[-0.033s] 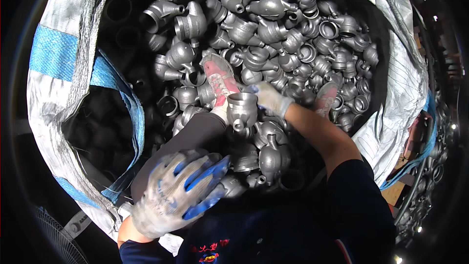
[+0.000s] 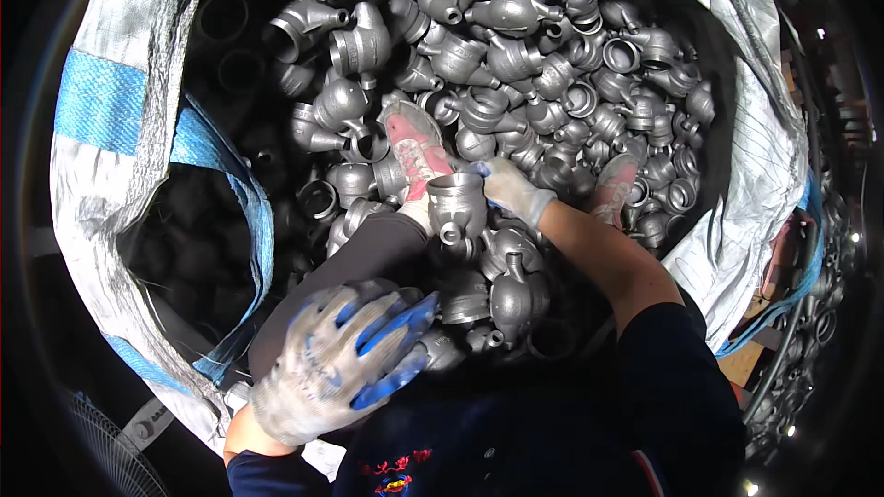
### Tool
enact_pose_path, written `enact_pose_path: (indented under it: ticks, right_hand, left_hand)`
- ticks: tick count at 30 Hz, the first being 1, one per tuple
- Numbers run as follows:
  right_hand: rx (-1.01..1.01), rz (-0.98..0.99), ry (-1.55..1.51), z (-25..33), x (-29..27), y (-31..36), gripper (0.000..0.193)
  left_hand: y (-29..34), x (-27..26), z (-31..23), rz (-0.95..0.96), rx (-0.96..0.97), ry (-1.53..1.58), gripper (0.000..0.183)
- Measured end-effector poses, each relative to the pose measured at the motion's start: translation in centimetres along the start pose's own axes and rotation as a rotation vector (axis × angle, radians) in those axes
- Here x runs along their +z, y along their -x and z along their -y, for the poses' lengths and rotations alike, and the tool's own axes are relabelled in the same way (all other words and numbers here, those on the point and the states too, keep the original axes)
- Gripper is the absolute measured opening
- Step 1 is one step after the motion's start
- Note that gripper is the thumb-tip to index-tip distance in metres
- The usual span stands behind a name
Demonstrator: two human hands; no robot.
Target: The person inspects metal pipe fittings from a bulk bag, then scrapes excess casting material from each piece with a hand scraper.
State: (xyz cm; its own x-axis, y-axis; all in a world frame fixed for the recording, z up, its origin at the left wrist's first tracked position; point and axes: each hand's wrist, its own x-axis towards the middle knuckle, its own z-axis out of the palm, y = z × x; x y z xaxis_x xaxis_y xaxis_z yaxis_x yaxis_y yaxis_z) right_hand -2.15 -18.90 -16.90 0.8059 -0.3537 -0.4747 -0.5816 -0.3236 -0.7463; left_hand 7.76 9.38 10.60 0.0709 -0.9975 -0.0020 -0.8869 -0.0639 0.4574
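Observation:
In front of me stands a grey cast-metal fitting (image 2: 458,202), its round mouth facing up and a small bored boss facing me. My right hand (image 2: 516,190), in a pale work glove with blue, is closed at the fitting's right rim; its fingertips are partly hidden. My left hand (image 2: 345,359), gloved in white with blue finger pads, hovers over my left leg with its fingers apart and nothing in it. More castings lie just right of it, among them a rounded one with a narrow neck (image 2: 514,299).
A heap of similar castings (image 2: 516,60) fills the white woven bulk bag (image 2: 97,193) around me. My pink shoes (image 2: 414,149) rest among them. A blue strap loop (image 2: 249,230) hangs at the left. More castings (image 2: 796,377) lie beyond the bag at right, and a wire-guarded fan (image 2: 110,446) stands lower left.
My right hand and the fitting beside it have shifted very slightly to the right. My left hand has moved a touch to the right, still spread.

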Motion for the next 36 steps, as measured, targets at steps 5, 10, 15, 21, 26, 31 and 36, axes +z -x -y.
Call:
enact_pose_path:
  ticks: [5, 10, 15, 21, 26, 31, 36]
  right_hand:
    - [-0.180, 0.206, -0.679, -0.9, -0.9, -1.2, 0.015]
    - [-0.074, 0.277, -0.580, 2.2, -1.1, 0.6, 0.019]
    - [0.090, 0.259, -0.434, 4.1, 0.0, 3.5, 0.023]
    - [-0.019, -0.424, -0.631, 4.6, -4.6, 2.4, 0.019]
    - [-0.101, -0.929, 0.260, 3.3, -11.3, -4.2, 0.051]
    - [0.154, -0.696, 0.222, 1.8, -12.5, -7.4, 0.032]
    - [0.003, -0.535, -0.087, 1.9, -12.2, -1.0, 0.022]
  left_hand:
    - [-0.1, 0.4, 2.1, -0.056, 0.176, 0.028, 0.038]
    - [0.8, 1.4, 2.3, -0.086, -0.075, 0.074, 0.037]
    - [1.4, 1.4, 1.2, -0.048, -0.066, 0.038, 0.034]
    - [1.0, 1.7, 0.4, -0.043, -0.069, -0.027, 0.044]
    - [0.1, 2.7, 0.6, -0.056, -0.161, 0.020, 0.044]
    - [-0.5, 2.7, 1.9, -0.068, -0.129, 0.015, 0.044]
    - [-0.2, 3.2, 2.5, -0.183, -0.082, -0.039, 0.037]
